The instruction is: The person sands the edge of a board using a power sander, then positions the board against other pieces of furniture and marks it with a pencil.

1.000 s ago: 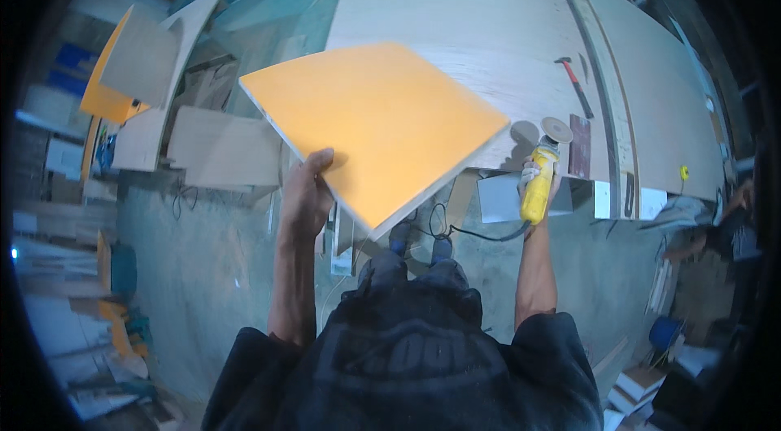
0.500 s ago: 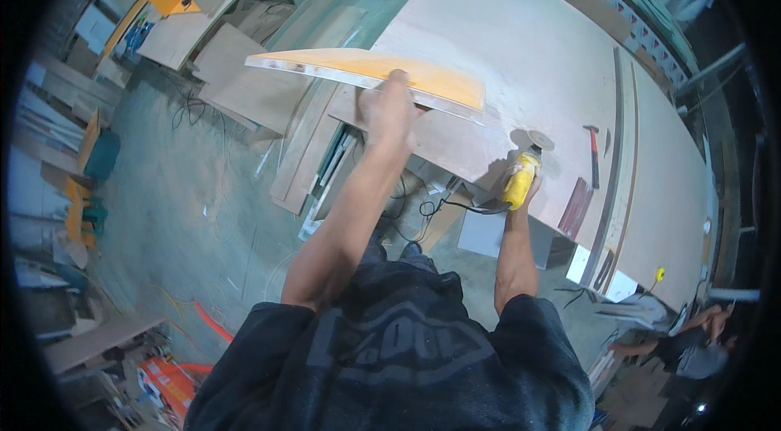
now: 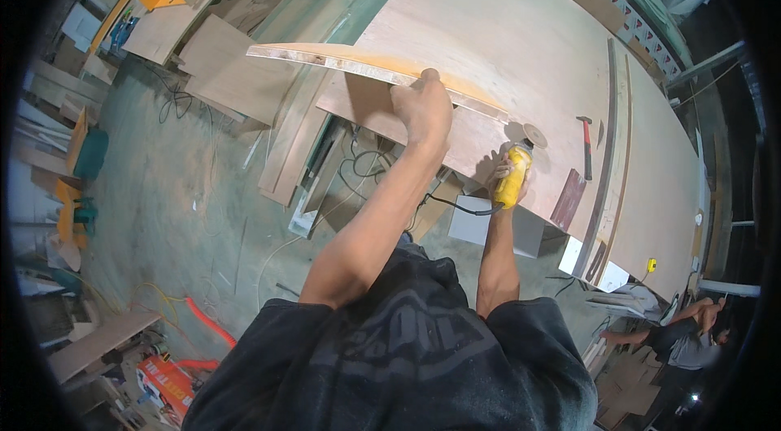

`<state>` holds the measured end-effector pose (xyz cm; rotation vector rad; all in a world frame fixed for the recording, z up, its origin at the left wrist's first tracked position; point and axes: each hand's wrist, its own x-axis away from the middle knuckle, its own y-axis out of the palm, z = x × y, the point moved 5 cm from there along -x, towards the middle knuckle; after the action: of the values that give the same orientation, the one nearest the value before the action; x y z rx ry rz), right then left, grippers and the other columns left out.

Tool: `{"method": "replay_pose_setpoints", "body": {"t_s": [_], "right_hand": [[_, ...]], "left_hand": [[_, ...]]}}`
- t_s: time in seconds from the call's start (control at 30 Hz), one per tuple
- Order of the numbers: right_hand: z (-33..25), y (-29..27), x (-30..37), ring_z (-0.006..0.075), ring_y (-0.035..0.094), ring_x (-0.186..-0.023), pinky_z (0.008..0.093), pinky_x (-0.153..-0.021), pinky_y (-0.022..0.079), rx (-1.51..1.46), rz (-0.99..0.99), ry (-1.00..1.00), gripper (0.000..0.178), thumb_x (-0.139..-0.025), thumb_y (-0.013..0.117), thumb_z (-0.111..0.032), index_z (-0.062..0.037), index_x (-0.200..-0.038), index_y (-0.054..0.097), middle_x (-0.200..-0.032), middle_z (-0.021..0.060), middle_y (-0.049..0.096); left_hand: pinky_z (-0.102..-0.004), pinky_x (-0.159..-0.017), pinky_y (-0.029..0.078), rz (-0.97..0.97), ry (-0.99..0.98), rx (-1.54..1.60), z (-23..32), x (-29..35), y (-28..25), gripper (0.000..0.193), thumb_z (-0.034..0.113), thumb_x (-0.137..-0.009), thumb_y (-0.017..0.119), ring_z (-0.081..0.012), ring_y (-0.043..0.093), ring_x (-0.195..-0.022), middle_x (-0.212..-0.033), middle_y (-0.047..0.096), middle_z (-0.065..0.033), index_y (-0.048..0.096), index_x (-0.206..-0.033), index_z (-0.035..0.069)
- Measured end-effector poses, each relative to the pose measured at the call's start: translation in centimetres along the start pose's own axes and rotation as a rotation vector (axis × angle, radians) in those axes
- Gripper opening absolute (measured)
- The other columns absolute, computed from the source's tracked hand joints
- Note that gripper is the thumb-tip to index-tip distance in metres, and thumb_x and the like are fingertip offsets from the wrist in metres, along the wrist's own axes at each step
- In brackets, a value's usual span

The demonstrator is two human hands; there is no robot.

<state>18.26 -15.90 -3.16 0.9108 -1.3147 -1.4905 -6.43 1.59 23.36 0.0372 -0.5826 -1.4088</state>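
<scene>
My left hand is closed round the long edge of a board with an orange face and a pale, patchy edge. The board is tilted above the near side of a large wooden worktable, its left end sticking out past the table. In my right hand is a yellow angle grinder with a round disc on its head. That disc is close to the board's right end; whether they touch I cannot tell. A black cord hangs from the grinder's back.
A red-handled hammer and a dark reddish block lie on the table's right side, beside a long strip. Cables and boards lie below the near edge. Another person is at lower right. A red hose lies at lower left.
The board has tipped so that less of its orange face shows, and its right end is nearer the disc. My left hand has moved right with it; the grinder has shifted slightly.
</scene>
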Motion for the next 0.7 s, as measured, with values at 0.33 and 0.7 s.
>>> {"method": "replay_pose_setpoints", "body": {"t_s": [0.33,0.7], "right_hand": [[2.3,3.6,6.1,0.0250,0.067,-0.090,0.0398,-0.073,0.060,0.159,0.169,0.066,0.073,-0.097,0.059,-0.052,0.0025,-0.143,0.043,-0.120,0.0194,0.062],[-2.2,3.4,10.9,0.0183,0.062,-0.060,0.0337,-0.046,0.056,1.631,0.843,-0.082,0.049,-0.078,0.082,-0.015,-0.0018,-0.117,0.054,-0.081,0.0058,0.061]], "left_hand": [[-0.0383,-0.094,0.048,-0.038,0.023,0.027,-0.5,0.2,-0.6,0.041,0.009,-0.095,0.058,-0.0290,0.062,-0.109,-0.120,0.062,-0.0274,0.047,-0.117,-0.023],[-0.0390,-0.096,0.047,-0.030,0.025,0.001,-1.2,0.8,-0.6,0.043,0.011,-0.096,0.057,-0.0298,0.061,-0.111,-0.121,0.061,-0.0293,0.047,-0.119,-0.024]]}}
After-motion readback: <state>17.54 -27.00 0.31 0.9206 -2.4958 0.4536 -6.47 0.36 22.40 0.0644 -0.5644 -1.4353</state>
